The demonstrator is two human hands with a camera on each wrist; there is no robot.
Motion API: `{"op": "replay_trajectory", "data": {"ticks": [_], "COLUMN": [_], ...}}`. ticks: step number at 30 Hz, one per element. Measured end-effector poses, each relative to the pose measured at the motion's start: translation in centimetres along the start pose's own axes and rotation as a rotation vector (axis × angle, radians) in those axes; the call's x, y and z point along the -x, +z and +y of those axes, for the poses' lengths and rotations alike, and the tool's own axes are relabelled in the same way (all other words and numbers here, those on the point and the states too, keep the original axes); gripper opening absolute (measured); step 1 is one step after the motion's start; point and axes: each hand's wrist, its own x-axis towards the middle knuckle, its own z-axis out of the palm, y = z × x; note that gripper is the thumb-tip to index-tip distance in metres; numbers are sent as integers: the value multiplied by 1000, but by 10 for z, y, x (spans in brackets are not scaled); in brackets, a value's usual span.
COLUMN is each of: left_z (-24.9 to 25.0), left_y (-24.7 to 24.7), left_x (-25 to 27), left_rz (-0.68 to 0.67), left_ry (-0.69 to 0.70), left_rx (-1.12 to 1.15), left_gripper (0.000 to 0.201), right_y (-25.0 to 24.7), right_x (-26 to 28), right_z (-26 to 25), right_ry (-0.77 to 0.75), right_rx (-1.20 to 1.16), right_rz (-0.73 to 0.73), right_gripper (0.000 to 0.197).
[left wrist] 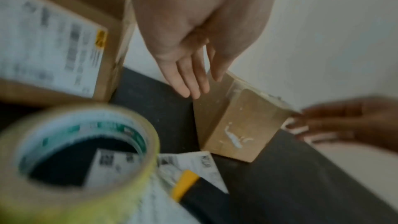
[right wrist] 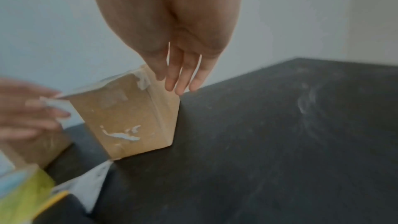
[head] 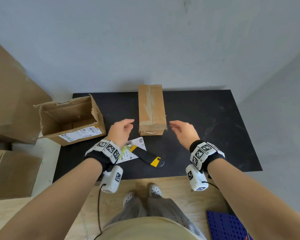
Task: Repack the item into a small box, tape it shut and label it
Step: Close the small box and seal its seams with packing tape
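A long, narrow closed cardboard box (head: 151,108) (left wrist: 237,125) (right wrist: 127,117) lies on the black mat (head: 206,122), its flaps meeting along a top seam with old tape scraps. My left hand (head: 123,129) (left wrist: 193,67) hovers just left of its near end, fingers relaxed and empty. My right hand (head: 180,129) (right wrist: 183,74) hovers just right of it, fingers straight, holding nothing. A shipping label (head: 135,148) (left wrist: 193,161) lies in front of the box under a black-and-yellow box cutter (head: 149,157) (left wrist: 187,183). A tape roll (left wrist: 75,159) (right wrist: 23,192) stands beside the label.
A bigger open cardboard box (head: 69,118) (left wrist: 53,40) with a printed label sits at the mat's left. More cartons (head: 10,104) stack on the far left. A grey wall rises behind the mat. A blue perforated panel (head: 227,226) lies on the wooden floor.
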Motion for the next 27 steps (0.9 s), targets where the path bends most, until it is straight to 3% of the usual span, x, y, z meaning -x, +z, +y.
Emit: {"op": "replay_trajectory", "data": {"ticks": [6,13,20,27], "left_z": [6,13,12,7], "left_y": [-17,-21,-21,-10], "left_x": [-22,-38,-40,-36], "left_rz": [-145,-274,-260,-172], "left_ry": [246,305,353,342], "left_rx": [-339,-409,-441,-409], "left_gripper": [56,58,57,59], "right_y": [-18,-17,-15,-4], "right_x": [-22,-37,-39,-34], "right_z": [-9,-5,-2,-1], "right_ry": [-354,-674,-704,-636], "right_rx": [429,521,499,379], "right_rz": [-70,-21,-11,60], "right_gripper": [54,42,45,44]}}
